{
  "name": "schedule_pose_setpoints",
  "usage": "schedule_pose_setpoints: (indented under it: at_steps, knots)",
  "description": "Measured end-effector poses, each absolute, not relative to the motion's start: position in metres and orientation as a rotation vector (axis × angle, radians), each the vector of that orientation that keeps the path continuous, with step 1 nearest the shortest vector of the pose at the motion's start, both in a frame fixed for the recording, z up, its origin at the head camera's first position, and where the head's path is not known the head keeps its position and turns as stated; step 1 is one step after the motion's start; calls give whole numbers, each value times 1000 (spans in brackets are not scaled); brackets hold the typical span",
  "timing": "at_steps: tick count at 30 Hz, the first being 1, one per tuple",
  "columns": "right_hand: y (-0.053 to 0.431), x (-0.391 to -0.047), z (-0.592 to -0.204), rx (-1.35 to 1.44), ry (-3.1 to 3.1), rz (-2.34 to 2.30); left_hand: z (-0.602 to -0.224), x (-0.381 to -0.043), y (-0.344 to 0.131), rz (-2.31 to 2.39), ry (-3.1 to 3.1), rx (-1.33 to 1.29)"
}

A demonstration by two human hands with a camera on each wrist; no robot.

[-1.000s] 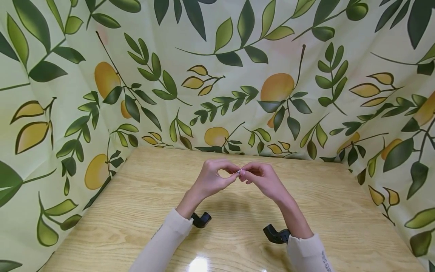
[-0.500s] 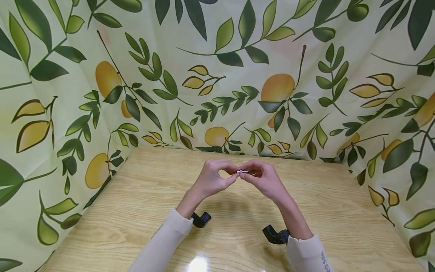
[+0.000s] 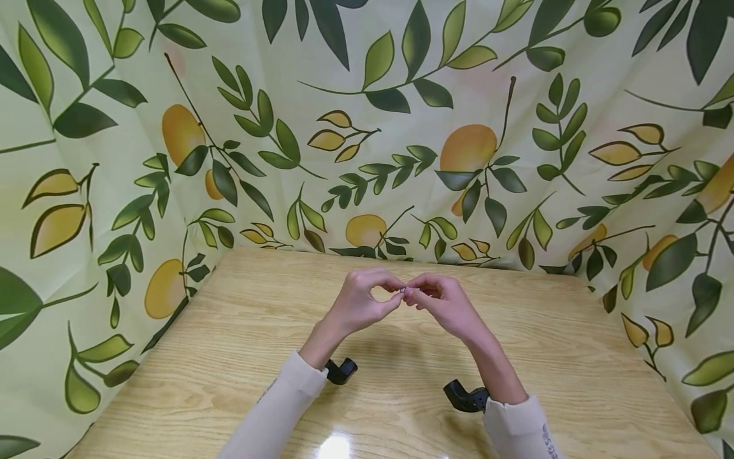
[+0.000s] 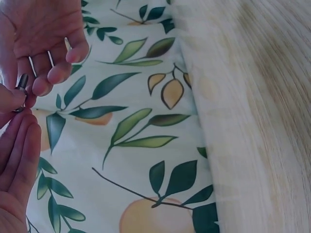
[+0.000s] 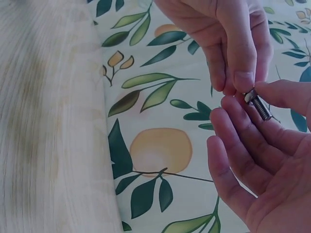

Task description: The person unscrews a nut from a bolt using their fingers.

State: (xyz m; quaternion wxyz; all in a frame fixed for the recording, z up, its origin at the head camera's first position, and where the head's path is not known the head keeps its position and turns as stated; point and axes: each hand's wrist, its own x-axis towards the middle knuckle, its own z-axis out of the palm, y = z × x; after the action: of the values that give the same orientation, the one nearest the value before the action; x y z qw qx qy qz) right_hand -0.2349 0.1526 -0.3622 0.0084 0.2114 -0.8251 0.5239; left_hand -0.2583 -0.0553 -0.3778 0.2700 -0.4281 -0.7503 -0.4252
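Observation:
A small metal bolt (image 5: 264, 109) is held between the two hands, above the table. Its threaded shaft points toward the right palm in the right wrist view, and a shiny nut (image 5: 250, 96) sits on it near the fingertips. The left hand (image 3: 361, 296) pinches the bolt's head end between thumb and forefinger; that end is hidden by the fingers. From the other side, the right hand (image 3: 446, 301) pinches at the nut with thumb and forefinger, its other fingers loosely bent below. In the left wrist view, the dark shaft (image 4: 23, 80) shows between the hands.
A wooden table (image 3: 258, 319) lies under both hands. Behind it and along the sides hangs a leaf-and-fruit patterned cloth (image 3: 401, 127). Black wrist camera mounts (image 3: 467, 396) stick out from both forearms.
Half a second ago the right thumb and forefinger stood apart, with more of the bolt showing; now they have come together on it. The left hand has stayed nearly still.

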Motion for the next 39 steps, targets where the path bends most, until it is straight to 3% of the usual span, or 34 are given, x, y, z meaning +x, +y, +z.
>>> schedule_pose_setpoints:
  at_steps: [39]
  knots:
    - [158, -235, -364, 661, -2590, 1586, -377, -257, -55, -1106, -2007, -1190]
